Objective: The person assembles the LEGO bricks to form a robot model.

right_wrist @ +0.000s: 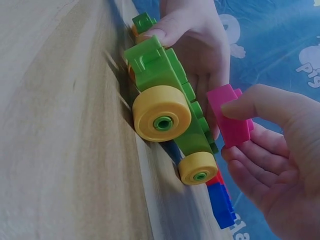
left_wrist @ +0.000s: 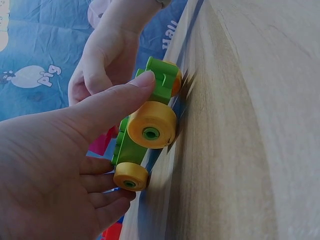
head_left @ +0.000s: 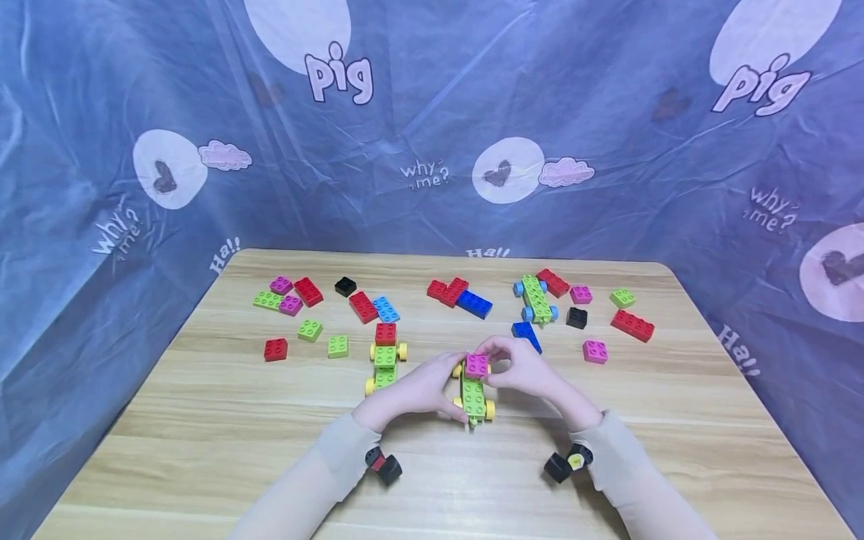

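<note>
Between the hands stands a green toy car base with yellow wheels (head_left: 474, 403), studs up on the table. My left hand (head_left: 427, 386) grips its left side, thumb at the near end and fingers toward the far wheel. Thumb and fingers of my right hand (head_left: 525, 367) pinch a pink brick (head_left: 476, 365) over the base's far end. In the right wrist view a narrow gap shows between the pink brick (right_wrist: 231, 117) and the studs. Left of my left hand is a second green car base (head_left: 385, 358) on yellow wheels, with a red brick (head_left: 385, 334) at its far end.
Loose red, green, pink and black bricks lie at the back left, with a light blue one (head_left: 386, 309). A green car base with blue wheels (head_left: 536, 298) stands at the back right among more bricks. Blue bricks (head_left: 474, 304) lie beyond the hands. A printed cloth hangs behind the table.
</note>
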`<action>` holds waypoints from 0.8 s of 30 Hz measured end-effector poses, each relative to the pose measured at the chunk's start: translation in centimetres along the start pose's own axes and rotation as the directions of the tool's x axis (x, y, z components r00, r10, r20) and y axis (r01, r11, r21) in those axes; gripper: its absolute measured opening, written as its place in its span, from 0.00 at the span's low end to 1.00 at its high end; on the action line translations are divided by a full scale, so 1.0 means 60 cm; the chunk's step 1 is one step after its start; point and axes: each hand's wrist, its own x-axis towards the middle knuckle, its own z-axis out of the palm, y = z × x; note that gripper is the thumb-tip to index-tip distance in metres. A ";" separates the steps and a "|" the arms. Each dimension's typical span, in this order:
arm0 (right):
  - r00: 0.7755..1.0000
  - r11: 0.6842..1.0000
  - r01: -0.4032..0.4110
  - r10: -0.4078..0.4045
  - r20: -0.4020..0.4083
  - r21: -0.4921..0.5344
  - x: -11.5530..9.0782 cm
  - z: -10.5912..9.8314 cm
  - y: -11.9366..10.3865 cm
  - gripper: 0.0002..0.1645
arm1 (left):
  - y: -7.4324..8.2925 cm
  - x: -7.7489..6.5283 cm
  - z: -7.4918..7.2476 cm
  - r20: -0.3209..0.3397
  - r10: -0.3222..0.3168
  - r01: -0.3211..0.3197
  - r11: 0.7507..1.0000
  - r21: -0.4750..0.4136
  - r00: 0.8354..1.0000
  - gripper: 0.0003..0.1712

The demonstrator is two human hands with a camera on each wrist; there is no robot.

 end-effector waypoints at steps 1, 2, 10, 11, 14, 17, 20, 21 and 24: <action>1.000 1.000 0.004 -0.004 0.002 -0.006 0.000 0.000 -0.001 0.21 | 0.000 0.000 -0.001 0.002 -0.004 0.004 1.000 -0.003 1.000 0.64; 1.000 1.000 0.006 -0.006 0.005 -0.010 0.000 0.000 -0.002 0.21 | 0.000 0.000 -0.001 0.003 -0.007 0.007 1.000 -0.003 1.000 0.64; 1.000 1.000 -0.011 0.011 0.023 -0.014 0.000 0.001 -0.003 0.21 | 0.002 0.001 -0.002 0.013 -0.016 0.016 1.000 -0.008 1.000 0.64; 1.000 1.000 -0.014 0.014 0.023 -0.015 -0.001 0.001 -0.002 0.21 | 0.002 0.001 -0.002 0.014 -0.016 0.016 1.000 -0.008 1.000 0.64; 1.000 1.000 -0.017 0.018 0.026 -0.020 -0.001 0.001 -0.002 0.21 | 0.001 0.002 -0.001 0.013 -0.012 0.012 1.000 -0.006 1.000 0.64; 0.999 1.000 -0.013 0.014 0.029 -0.028 -0.001 0.001 -0.002 0.21 | 0.000 0.003 -0.001 0.012 -0.011 0.011 1.000 -0.006 1.000 0.65; 0.999 0.999 -0.010 0.011 0.034 -0.041 0.000 0.002 -0.001 0.22 | 0.000 0.003 -0.001 0.013 -0.011 0.011 1.000 -0.012 1.000 0.65; 0.999 0.999 -0.008 0.010 0.036 -0.044 0.000 0.002 -0.001 0.22 | 0.000 0.003 -0.001 0.013 -0.011 0.011 1.000 -0.014 1.000 0.65; 0.999 0.998 -0.006 0.008 0.041 -0.056 0.001 0.003 0.000 0.22 | -0.001 0.003 -0.001 0.014 -0.012 0.012 1.000 -0.016 1.000 0.65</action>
